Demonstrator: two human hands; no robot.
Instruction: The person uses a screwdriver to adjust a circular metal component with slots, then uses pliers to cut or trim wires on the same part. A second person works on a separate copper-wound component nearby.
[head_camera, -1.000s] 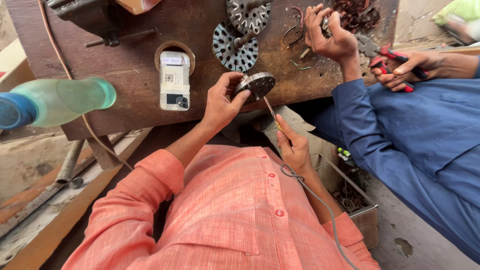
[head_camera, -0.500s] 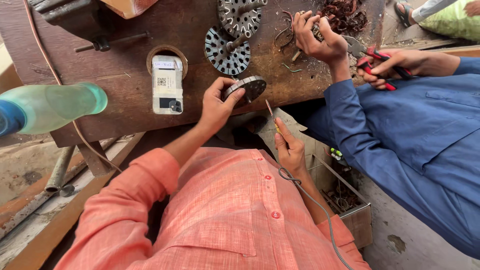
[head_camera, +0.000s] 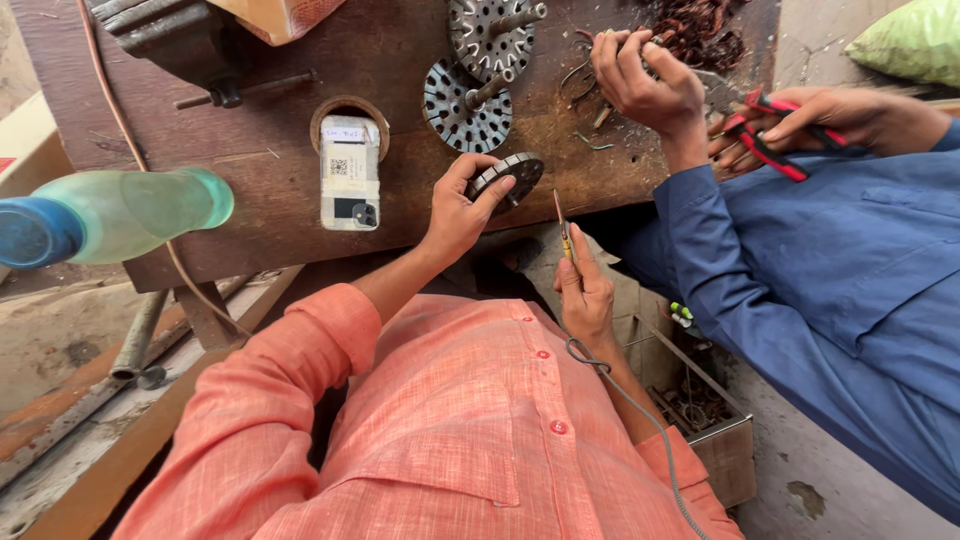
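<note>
Workbench (head_camera: 280, 240) first, brown wood spreading out ahead of both our hands. Just beyond the left hand we see two toothed steel rotor discs (head_camera: 467, 105) on their shafts, and off to its left a phone (head_camera: 349, 172) leans on a tape roll, a green bottle (head_camera: 120, 212) further left. To our right, a co-worker's hands pick at copper wire (head_camera: 700, 30) with red-handled pliers (head_camera: 765, 135). Our left hand (head_camera: 462, 205) is curled tight round a small round stator ring (head_camera: 508, 178) at the bench edge. Our right hand (head_camera: 585, 290) pinches a thin screwdriver (head_camera: 562, 228), tip up, just beside that ring.
</note>
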